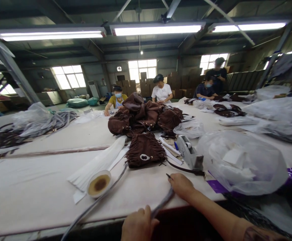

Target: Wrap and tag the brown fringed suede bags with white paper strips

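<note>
My right hand [182, 185] is closed on one end of a dark strap in a grey, translucent sleeve [163, 203]; a dark tip pokes out past its fingers. Lower down, at the table's front edge, my left hand [137, 225] has its fingers wrapped round the same sleeved strap. Just ahead lies a brown fringed bag [146, 150] with an oval metal plate on its front. A sleeved length of strap [95, 202] runs from the bag's left side down over the table edge. A bare dark strap [186, 170] comes off its right side.
A bowl of brownish contents [99, 184] stands beside white paper strips [98, 160]. Behind the bag rises a heap of brown bags [143, 115]. To the right are a grey tape dispenser [189, 154] and a large plastic bag [243, 164]. Several people work across the table.
</note>
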Demonstrator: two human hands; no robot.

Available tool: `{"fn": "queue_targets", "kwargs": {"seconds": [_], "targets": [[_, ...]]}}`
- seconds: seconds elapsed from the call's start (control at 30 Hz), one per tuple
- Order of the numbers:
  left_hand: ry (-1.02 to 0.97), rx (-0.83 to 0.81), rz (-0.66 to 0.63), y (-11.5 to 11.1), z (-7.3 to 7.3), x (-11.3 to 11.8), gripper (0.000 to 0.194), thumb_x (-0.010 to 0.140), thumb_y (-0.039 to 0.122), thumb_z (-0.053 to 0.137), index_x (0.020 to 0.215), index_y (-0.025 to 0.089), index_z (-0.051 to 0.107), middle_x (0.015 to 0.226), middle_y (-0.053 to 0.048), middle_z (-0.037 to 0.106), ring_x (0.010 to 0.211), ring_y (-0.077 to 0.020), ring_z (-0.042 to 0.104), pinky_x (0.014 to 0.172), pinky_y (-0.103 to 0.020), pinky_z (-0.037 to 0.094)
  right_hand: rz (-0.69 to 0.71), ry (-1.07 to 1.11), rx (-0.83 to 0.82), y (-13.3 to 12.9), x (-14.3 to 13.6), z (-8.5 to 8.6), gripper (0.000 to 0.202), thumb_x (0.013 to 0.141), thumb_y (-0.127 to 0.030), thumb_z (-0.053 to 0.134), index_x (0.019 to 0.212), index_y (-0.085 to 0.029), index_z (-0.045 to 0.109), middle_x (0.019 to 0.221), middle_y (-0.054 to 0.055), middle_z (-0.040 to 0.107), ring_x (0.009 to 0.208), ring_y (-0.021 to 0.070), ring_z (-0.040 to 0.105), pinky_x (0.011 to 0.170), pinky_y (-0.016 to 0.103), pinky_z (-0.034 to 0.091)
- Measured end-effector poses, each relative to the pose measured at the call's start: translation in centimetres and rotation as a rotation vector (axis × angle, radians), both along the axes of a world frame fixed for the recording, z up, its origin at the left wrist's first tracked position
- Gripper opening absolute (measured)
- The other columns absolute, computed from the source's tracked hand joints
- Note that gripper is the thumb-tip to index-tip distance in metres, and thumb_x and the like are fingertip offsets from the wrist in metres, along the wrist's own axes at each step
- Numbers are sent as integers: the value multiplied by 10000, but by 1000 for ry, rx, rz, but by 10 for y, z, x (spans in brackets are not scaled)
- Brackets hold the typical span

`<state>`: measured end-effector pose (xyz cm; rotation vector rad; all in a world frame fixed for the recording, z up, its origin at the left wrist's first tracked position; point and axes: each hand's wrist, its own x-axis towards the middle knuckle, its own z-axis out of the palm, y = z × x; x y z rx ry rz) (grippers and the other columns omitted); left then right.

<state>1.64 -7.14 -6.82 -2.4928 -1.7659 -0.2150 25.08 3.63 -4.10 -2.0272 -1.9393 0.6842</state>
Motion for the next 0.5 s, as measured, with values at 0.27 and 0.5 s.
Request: {"fn": "queue_targets", "kwargs": {"seconds": [0.27,0.5], "targets": [[-89,-143,-101,55,32,56,143,828,236,723,956,185,686,972,-68,690,919,-241,663,776,-325,507,91,-218,56,6,-3,-13,285,962,-253,463,1063,-118,693,1015,172,743,988,261,687,840,331,455],[-55,-156,-157,63,15,52,186,893,69,539,960,173,677,952,-75,672,893,-224,648,767,-325,514,283,-252,149,-2,4,-14,371,979,-182,385,1249,-201,640,1049,116,727,994,237,667,844,313,440]]}}
